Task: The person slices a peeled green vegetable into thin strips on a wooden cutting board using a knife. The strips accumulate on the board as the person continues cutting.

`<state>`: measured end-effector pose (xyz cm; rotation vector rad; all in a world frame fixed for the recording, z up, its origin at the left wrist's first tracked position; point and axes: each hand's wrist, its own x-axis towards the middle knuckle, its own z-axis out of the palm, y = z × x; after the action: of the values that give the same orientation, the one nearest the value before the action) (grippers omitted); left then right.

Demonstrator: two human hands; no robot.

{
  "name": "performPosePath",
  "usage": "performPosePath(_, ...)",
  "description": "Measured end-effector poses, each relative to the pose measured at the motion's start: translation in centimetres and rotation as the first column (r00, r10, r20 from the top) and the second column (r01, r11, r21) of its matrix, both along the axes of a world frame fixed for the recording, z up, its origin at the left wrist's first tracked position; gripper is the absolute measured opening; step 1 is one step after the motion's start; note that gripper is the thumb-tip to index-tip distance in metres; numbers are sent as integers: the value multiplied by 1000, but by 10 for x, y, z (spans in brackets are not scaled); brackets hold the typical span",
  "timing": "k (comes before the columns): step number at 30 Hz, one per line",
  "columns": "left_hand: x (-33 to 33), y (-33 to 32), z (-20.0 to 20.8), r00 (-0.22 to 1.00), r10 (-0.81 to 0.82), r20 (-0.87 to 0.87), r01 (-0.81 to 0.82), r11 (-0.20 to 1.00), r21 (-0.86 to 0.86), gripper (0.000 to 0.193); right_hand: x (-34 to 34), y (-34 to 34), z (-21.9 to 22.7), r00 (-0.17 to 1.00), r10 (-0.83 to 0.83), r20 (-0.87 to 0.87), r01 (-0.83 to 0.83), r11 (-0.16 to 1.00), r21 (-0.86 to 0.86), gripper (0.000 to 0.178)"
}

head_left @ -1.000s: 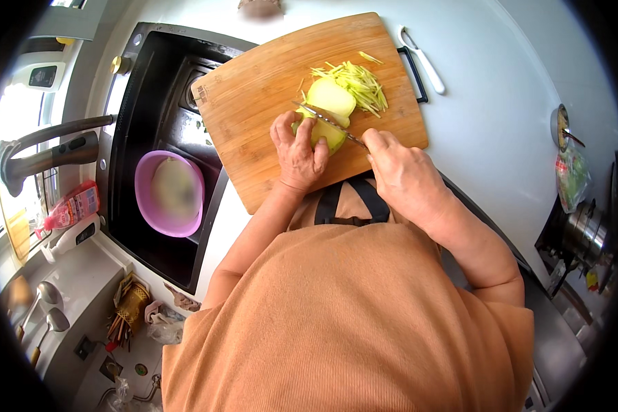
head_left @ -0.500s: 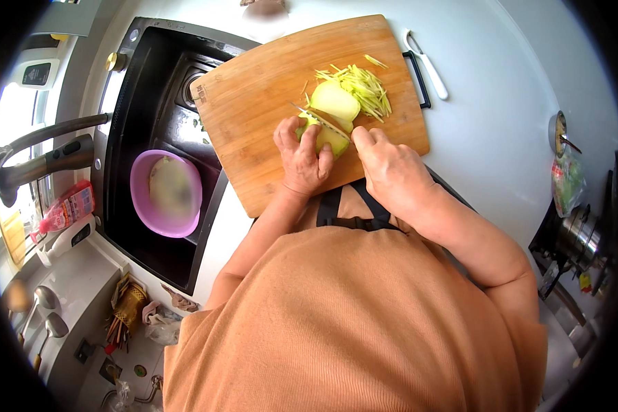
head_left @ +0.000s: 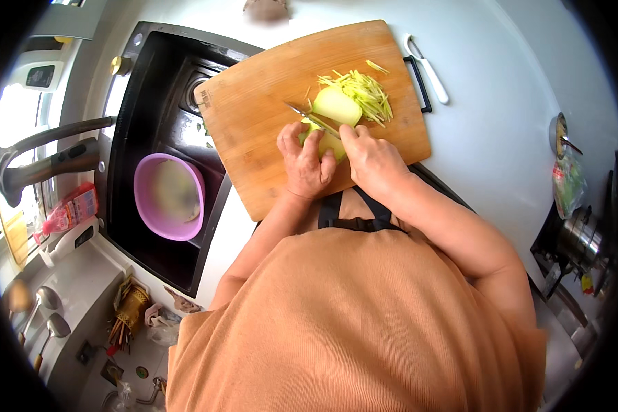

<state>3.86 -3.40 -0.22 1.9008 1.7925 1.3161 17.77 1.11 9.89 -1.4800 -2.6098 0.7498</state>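
On a wooden cutting board (head_left: 250, 147), my left hand (head_left: 307, 168) presses its curled fingers on a pale green piece of vegetable (head_left: 331, 144), its exact kind unclear. My right hand (head_left: 376, 161) is closed round a knife, the handle hidden in the fist. The narrow knife blade (head_left: 298, 110) slants across the far side of the piece, close to my left fingertips. Just beyond the blade lie flat pale slices (head_left: 338, 106), overlapping. A heap of thin yellow-green shreds (head_left: 368, 97) sits behind and to the right of them.
The board's left corner overhangs a black sink (head_left: 127, 144) holding a purple basin (head_left: 141, 206) with cloudy liquid. A white-handled peeler (head_left: 434, 81) lies right of the board's black handle (head_left: 419, 86). The faucet (head_left: 48, 165) and a pink bottle (head_left: 72, 208) stand at the left.
The knife and my right hand have shifted slightly to the left along the piece. My left hand keeps its hold. The whole view has moved a little.
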Motion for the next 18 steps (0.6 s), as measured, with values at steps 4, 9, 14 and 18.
performPosePath(4,0,-1,-3,1000,16,8,-16,1000,-10,38,5,-4,-10,1000,15,2,-15,1000,22,27)
performPosePath(9,-1,2,-3,1000,13,-7,-13,1000,-3,39,3,-8,-14,999,-33,-33,35,998,54,25)
performPosePath(14,-2,3,1,999,14,-32,-13,1000,5,38,-5,0,-11,1000,-2,-27,3,998,63,25)
performPosePath(18,-2,2,3,999,12,-33,-12,1000,0,37,1,-6,-11,995,-60,-81,65,996,58,19)
